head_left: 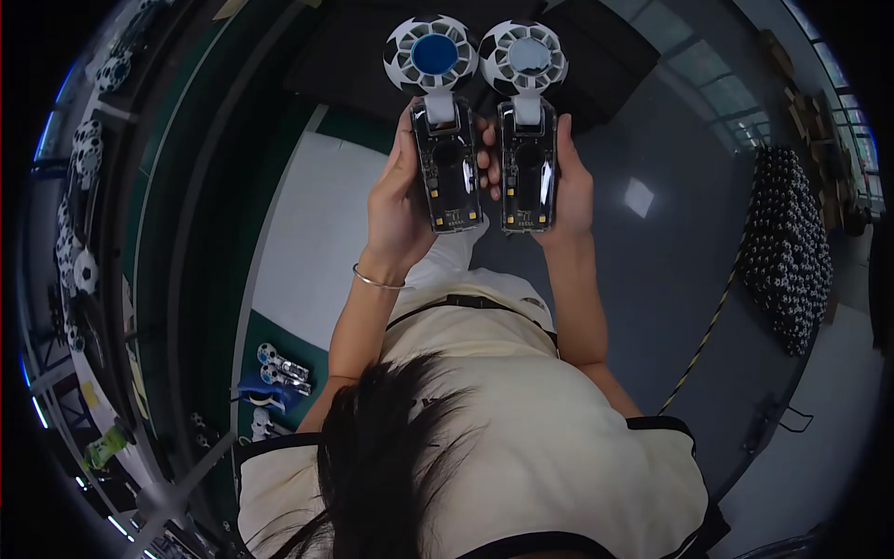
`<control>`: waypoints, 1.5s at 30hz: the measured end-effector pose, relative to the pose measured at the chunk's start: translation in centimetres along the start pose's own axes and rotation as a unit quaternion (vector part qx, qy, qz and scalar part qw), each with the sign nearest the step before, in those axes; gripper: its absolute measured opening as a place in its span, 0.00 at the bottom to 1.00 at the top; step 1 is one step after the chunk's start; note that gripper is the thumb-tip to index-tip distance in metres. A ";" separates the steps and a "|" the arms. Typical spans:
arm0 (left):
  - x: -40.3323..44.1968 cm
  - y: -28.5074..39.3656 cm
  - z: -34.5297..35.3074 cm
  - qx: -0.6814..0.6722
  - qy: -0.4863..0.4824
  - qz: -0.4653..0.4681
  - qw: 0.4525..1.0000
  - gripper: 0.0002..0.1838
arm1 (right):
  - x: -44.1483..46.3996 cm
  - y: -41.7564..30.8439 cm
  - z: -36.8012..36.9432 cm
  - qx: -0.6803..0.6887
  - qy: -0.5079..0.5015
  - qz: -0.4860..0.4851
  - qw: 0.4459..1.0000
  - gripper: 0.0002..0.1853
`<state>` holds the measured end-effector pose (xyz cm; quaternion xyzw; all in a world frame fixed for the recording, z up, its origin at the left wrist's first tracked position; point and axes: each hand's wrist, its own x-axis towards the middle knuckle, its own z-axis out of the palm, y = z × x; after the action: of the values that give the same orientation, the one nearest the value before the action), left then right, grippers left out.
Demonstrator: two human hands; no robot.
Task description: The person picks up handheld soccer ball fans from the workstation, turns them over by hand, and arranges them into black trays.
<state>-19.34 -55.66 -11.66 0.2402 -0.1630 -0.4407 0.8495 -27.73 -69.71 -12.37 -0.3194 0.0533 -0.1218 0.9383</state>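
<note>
Side by side, two clear-cased devices are held up at the top centre, their circuit boards showing. My left hand (399, 200) is wrapped round the left device (449, 172), which has a white-and-black football-patterned round head with a blue disc (434, 54). My right hand (573, 186) grips the right device (528, 172); its similar head carries a pale, whitish disc (529, 56). Both devices point away from me, heads at the far end, with the fingertips of both hands meeting between the cases. A bracelet (377, 279) circles my left wrist.
More football-headed devices (284, 366) lie beside a blue item at lower left, near a white surface (317, 233). Shelves with football-patterned parts (86, 270) line the left. A large pile of such parts (790, 252) stands right, beyond a yellow-black floor stripe (712, 331).
</note>
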 end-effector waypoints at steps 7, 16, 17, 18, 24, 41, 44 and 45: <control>9.5 0.7 -3.4 0.017 0.035 0.021 0.999 0.29 | 9.8 -3.2 -3.7 -0.030 0.001 -0.015 0.999 0.27; 17.2 0.4 -5.8 0.291 0.136 0.217 0.922 0.40 | 18.3 -6.8 -5.5 -0.298 -0.011 -0.154 0.942 0.41; 17.6 0.2 -6.1 0.327 0.161 0.230 0.902 0.40 | 18.9 -6.9 -5.9 -0.326 -0.019 -0.177 0.929 0.42; 18.0 0.1 -6.4 0.362 0.188 0.243 0.880 0.39 | 19.7 -6.8 -6.2 -0.311 -0.014 -0.173 0.934 0.44; 20.8 1.8 -6.9 0.216 0.185 0.220 0.933 0.32 | 24.6 -7.7 -9.6 -0.294 -0.057 -0.088 0.950 0.39; 48.0 10.9 -26.0 0.732 0.381 -0.013 0.565 0.21 | 54.1 -12.5 -18.1 -0.678 -0.422 0.025 0.601 0.22; 51.0 12.5 -29.0 0.806 0.340 0.020 0.484 0.20 | 59.1 -9.5 -19.5 -0.676 -0.503 -0.142 0.520 0.18; 51.2 12.5 -30.0 0.822 0.302 0.056 0.479 0.19 | 60.3 -8.7 -19.6 -0.672 -0.507 -0.140 0.522 0.18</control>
<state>32.30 -83.89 -26.38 0.9373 -0.1972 0.0432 0.2840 25.29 -103.73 -23.89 -0.8662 -0.4106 0.0023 0.2848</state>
